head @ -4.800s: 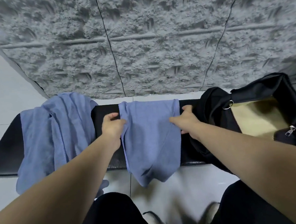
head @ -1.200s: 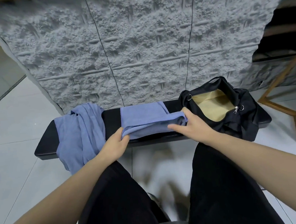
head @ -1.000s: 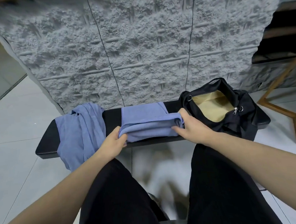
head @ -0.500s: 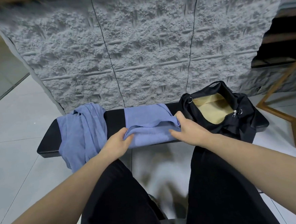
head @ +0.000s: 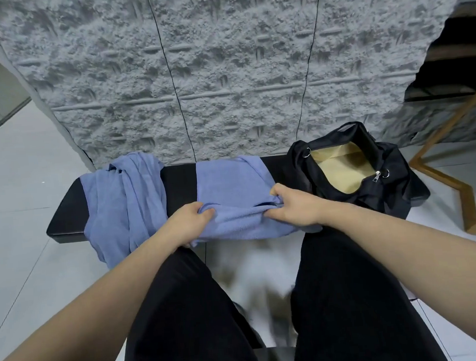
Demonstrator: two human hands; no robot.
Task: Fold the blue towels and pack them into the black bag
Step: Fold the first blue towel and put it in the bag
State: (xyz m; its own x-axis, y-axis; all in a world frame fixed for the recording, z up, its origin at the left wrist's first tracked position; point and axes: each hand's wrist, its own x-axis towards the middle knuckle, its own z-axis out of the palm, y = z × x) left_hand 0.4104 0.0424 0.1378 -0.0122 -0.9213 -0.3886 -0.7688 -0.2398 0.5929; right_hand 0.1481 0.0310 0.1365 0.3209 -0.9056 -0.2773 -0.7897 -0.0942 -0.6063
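The left hand and right hand each pinch a bunched fold of the blue towel at mid-frame, near the front edge of the black counter. A crumpled towel drapes over the counter's left part; the open black bag sits just beside the right hand, against the grey wall.

A black bench stands on pale floor tiles. On it lie a bunched towel at nine o'clock, a half-folded towel at centre, and an open bag at three o'clock.
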